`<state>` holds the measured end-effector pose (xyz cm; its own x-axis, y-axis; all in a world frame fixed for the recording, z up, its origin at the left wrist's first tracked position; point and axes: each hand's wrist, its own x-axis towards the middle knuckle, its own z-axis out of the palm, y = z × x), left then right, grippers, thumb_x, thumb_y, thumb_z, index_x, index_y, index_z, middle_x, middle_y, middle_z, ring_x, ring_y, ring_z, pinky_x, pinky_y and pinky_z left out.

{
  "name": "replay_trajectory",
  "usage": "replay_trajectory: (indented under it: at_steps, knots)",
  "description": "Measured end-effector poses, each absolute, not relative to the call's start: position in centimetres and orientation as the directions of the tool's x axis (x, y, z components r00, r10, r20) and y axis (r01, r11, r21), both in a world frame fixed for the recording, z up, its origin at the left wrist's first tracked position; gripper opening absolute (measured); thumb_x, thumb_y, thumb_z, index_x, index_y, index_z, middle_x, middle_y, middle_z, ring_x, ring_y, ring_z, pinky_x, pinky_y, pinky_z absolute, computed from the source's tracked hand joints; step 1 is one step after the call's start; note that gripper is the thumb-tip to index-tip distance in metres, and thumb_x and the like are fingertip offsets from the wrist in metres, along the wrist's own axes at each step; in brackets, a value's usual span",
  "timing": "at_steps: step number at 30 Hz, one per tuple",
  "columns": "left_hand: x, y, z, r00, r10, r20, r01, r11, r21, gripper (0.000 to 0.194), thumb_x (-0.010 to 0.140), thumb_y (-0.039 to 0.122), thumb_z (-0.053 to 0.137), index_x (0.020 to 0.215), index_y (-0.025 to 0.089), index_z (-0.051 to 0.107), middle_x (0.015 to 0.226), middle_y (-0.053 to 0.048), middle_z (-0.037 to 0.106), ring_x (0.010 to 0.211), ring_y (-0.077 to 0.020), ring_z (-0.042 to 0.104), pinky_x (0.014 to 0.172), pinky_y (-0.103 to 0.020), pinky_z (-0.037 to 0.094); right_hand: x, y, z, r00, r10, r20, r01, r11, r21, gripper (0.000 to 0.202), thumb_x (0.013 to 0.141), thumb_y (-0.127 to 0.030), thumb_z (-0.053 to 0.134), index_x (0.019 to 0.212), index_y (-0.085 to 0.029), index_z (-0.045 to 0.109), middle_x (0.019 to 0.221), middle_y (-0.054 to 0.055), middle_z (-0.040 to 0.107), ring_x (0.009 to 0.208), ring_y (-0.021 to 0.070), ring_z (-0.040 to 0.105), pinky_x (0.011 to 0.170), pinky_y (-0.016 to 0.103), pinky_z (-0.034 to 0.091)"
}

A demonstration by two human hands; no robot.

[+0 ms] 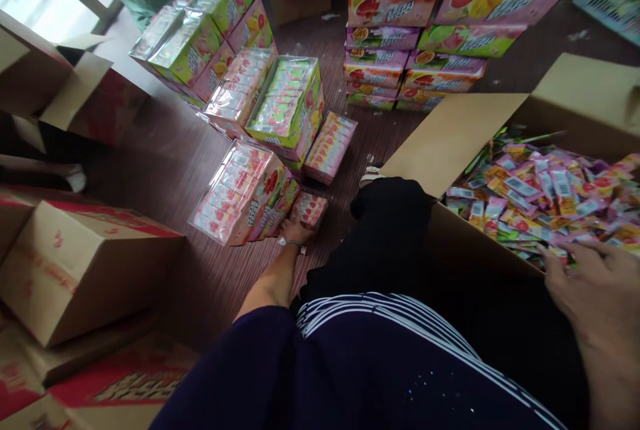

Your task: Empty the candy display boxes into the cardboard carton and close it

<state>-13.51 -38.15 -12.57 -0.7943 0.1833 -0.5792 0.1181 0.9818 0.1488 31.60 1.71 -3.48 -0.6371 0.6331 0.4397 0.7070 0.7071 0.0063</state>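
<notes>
My left hand reaches down to the floor and touches a small pack of red-and-white packets; its fingers curl at the pack's near side. Just left of it stands a stack of boxes topped by a clear-covered tray of pink packets. At the right, my right hand is over the near edge of an open carton, fingers spread by the loose colourful sachets inside. Another small pack of packets lies beyond the left hand, beside a green-sided tray.
More stacked trays stand at the upper left, and tall stacks of fruit-printed boxes at the upper middle. Brown cartons fill the left side. A foot in a sandal is by the carton. A printed sheet lies upper right.
</notes>
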Motion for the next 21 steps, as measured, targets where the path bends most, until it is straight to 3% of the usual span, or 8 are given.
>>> replay_trajectory:
  at_steps: [3,6,11,13,15,19,21]
  knots:
    - [-13.8,-37.7,-11.1,-0.753,0.242,-0.612,0.006,0.933,0.361,0.103,0.075,0.038,0.086,0.166,0.022,0.040,0.144,-0.020,0.061,0.136,-0.0393,0.051,0.114,-0.045,0.036,30.6,1.4,-3.2,-0.687,0.509,0.519,0.615,0.788,0.042,0.053,0.091,-0.074,0.043,0.073,-0.028,0.062,0.079,0.023,0.069,0.070,0.0368,0.064,0.058,0.048,0.037]
    - [-13.6,-36.5,-9.1,-0.739,0.303,-0.602,-0.117,0.822,0.557,0.093,0.073,0.037,0.086,0.158,0.018,0.053,0.126,-0.012,0.074,0.119,-0.0300,0.064,0.103,-0.035,0.046,29.8,0.5,-2.3,-0.711,0.461,0.531,0.572,0.819,0.055,0.035,0.093,-0.058,0.057,0.079,-0.027,0.065,0.087,0.019,0.074,0.076,0.0355,0.069,0.062,0.049,0.047]
    - [-13.8,-32.2,-3.5,-0.769,0.405,-0.495,-0.156,0.632,0.759,0.081,0.063,0.035,0.089,0.139,0.015,0.071,0.100,-0.005,0.078,0.092,-0.0249,0.069,0.088,-0.033,0.052,25.0,-3.3,2.4,-0.559,0.521,0.645,0.586,0.798,-0.137,0.013,0.096,-0.038,0.068,0.091,-0.027,0.069,0.085,0.013,0.076,0.075,0.0328,0.073,0.069,0.045,0.057]
    - [-14.3,-30.1,0.3,-0.776,0.473,-0.417,-0.084,0.578,0.811,0.071,0.063,0.032,0.089,0.131,0.017,0.077,0.091,-0.001,0.076,0.086,-0.0241,0.066,0.084,-0.032,0.052,21.3,-5.6,5.5,-0.501,0.525,0.688,0.532,0.814,-0.233,0.007,0.099,-0.030,0.067,0.102,-0.025,0.071,0.091,0.011,0.077,0.080,0.0304,0.074,0.075,0.042,0.059]
    - [-14.2,-27.8,4.9,-0.766,0.571,-0.296,0.087,0.548,0.832,0.064,0.063,0.031,0.089,0.125,0.020,0.081,0.084,0.001,0.070,0.083,-0.0227,0.063,0.084,-0.032,0.050,17.1,-7.9,8.9,-0.544,0.438,0.716,0.385,0.888,-0.251,0.013,0.103,-0.023,0.063,0.115,-0.023,0.069,0.100,0.010,0.076,0.090,0.0273,0.074,0.085,0.040,0.059]
    - [-11.3,-23.1,13.9,-0.589,0.804,-0.083,0.393,0.374,0.840,0.068,0.067,0.027,0.090,0.133,0.024,0.077,0.089,0.000,0.065,0.080,-0.0188,0.059,0.083,-0.030,0.048,11.2,-10.1,15.0,-0.724,0.085,0.684,0.038,0.996,-0.083,0.023,0.109,-0.029,0.057,0.129,-0.020,0.064,0.122,0.013,0.070,0.117,0.0289,0.064,0.101,0.044,0.050]
    - [-9.2,-20.8,17.1,-0.462,0.886,-0.035,0.442,0.264,0.857,0.065,0.070,0.023,0.089,0.134,0.023,0.077,0.087,0.000,0.064,0.075,-0.0170,0.057,0.078,-0.029,0.048,10.5,-9.8,17.2,-0.733,-0.049,0.679,-0.009,0.998,0.062,0.020,0.110,-0.033,0.053,0.116,-0.020,0.067,0.115,0.012,0.071,0.113,0.0303,0.062,0.098,0.046,0.047]
